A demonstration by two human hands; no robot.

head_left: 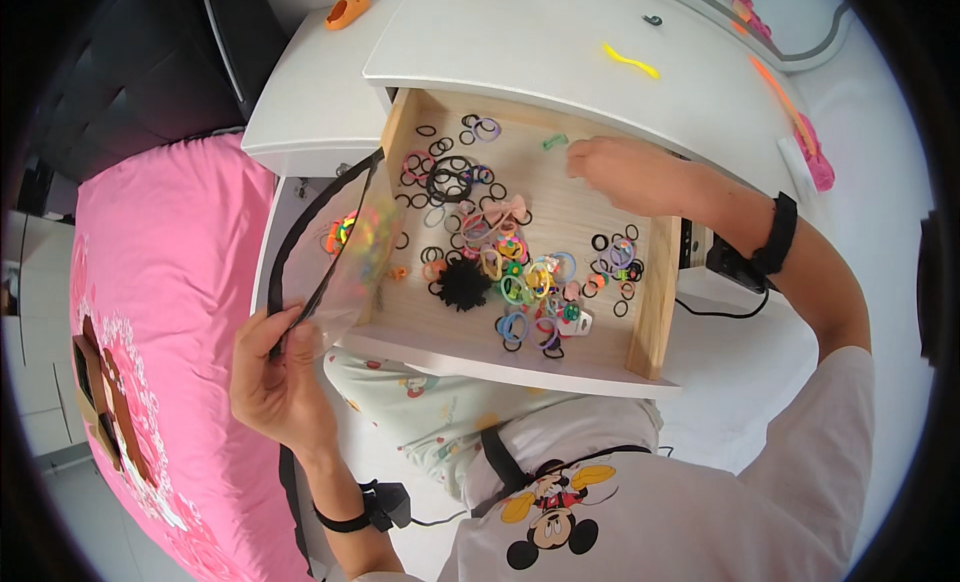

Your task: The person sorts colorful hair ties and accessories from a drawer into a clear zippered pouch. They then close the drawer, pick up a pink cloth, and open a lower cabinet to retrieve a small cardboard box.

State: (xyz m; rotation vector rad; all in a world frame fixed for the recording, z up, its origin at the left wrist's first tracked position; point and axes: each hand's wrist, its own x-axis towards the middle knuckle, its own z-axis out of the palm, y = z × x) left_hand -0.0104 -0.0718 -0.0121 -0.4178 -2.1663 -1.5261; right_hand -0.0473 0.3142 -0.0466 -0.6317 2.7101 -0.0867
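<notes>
A clear pouch with black edging (345, 272) is pinched at its edge by my left hand (285, 372). Brightly coloured hair ties (348, 230) show through its plastic. The pouch overlaps the left side of an open wooden drawer (560, 192). Inside the drawer lie many hair ties, among them a fluffy black scrunchie (463, 284), a thick black hair tie (450, 180) and a pink bow hair tie (507, 210). Over the drawer's far right part, my right hand (622, 172) has its fingers curled together; what they hold, if anything, is hidden. A small green translucent piece (554, 142) lies beside its fingertips.
The drawer comes out of a white dresser (500, 42). On the dresser top are a yellow strip (631, 61) and a small dark item (652, 20). An orange clog (347, 12) sits on the side cabinet. A pink bed (180, 312) stands at the left.
</notes>
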